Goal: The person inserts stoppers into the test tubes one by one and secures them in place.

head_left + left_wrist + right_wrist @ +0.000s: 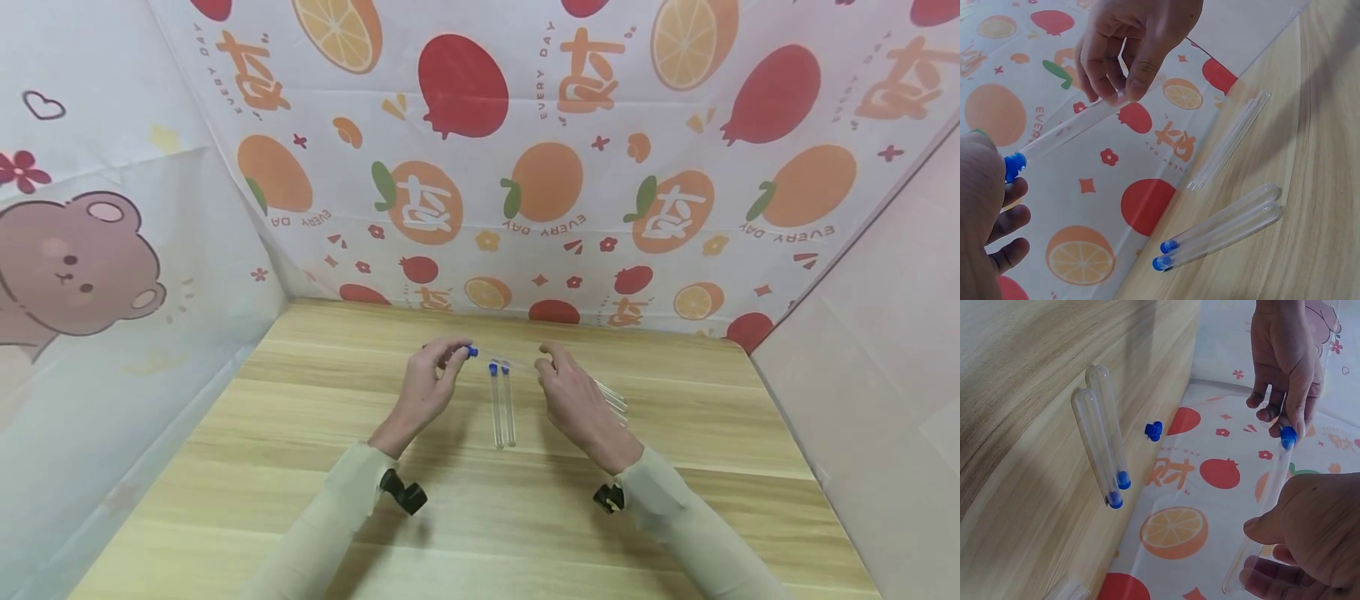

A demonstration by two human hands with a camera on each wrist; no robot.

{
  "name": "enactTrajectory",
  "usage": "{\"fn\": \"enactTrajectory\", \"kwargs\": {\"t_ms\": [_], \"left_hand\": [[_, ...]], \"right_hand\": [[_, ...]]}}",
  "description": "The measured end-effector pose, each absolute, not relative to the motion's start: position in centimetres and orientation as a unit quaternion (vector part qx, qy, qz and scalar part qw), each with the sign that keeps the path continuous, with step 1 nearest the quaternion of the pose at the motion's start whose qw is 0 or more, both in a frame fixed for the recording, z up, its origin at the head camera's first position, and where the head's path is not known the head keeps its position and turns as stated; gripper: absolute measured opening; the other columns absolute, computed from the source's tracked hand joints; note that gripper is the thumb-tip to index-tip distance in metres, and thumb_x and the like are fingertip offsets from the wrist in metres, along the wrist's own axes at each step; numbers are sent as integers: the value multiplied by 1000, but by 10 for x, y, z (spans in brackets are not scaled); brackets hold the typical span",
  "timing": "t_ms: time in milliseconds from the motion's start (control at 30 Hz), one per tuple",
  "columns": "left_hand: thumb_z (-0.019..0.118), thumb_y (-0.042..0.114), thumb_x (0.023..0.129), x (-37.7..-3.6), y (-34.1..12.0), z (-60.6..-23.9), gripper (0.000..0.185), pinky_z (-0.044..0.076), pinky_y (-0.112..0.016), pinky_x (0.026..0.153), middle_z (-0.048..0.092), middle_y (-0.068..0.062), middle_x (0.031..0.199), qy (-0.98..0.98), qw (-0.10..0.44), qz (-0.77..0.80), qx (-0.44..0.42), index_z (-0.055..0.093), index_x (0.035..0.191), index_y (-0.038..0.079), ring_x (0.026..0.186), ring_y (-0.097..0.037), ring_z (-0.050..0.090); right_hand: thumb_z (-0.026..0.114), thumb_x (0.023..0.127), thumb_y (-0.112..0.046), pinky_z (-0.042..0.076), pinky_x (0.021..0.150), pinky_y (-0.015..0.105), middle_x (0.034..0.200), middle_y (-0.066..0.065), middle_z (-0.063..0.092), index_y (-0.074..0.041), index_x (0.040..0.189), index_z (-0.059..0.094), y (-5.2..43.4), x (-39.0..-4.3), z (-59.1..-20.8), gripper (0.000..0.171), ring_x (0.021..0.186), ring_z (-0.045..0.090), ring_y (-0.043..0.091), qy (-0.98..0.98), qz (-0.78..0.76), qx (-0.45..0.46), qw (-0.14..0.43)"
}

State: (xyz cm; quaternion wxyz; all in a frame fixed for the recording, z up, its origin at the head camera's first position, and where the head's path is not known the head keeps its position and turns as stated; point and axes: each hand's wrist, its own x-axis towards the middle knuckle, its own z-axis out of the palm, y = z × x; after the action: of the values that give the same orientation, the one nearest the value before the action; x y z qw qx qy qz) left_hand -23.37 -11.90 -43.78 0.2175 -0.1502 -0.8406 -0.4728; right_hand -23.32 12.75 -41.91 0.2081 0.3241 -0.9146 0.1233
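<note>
Between my two hands is a clear test tube point(1075, 131), raised above the table and slanting. My left hand point(426, 390) pinches the blue cap point(1015, 167) at one end of it. My right hand point(579, 402) holds the tube's other end between thumb and fingers, as the right wrist view shows. Below, two capped tubes point(1222, 228) lie side by side on the table, their blue caps toward the back wall. Several tubes without caps point(1235, 137) lie beyond them, partly covered by my right hand in the head view.
Loose blue caps point(1154, 431) sit in a small cluster on the wooden table point(480, 533), near its back edge. A fruit-printed sheet point(480, 200) stands along the back. Pale printed sheets point(97, 433) rise at the left and right sides.
</note>
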Motion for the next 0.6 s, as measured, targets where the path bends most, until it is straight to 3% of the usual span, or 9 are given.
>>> {"fn": "enactTrajectory", "kwargs": {"t_ms": [333,600], "left_hand": [[56,14,104,-230,-116,-441,23,54,-22,74,74,-11,101,-840,232,-465,-157,70,117,1,82,-16,63],[55,15,105,-227,-115,-440,23,54,-20,73,75,-11,103,-836,230,-473,-156,72,116,4,83,-14,63]], "right_hand": [[58,91,13,61,72,29,133,24,61,3,102,66,127,-231,-421,16,97,67,26,-914,123,326,209],[56,91,14,59,69,30,133,23,61,4,103,64,131,-229,-421,18,82,64,22,-903,113,343,233]]}}
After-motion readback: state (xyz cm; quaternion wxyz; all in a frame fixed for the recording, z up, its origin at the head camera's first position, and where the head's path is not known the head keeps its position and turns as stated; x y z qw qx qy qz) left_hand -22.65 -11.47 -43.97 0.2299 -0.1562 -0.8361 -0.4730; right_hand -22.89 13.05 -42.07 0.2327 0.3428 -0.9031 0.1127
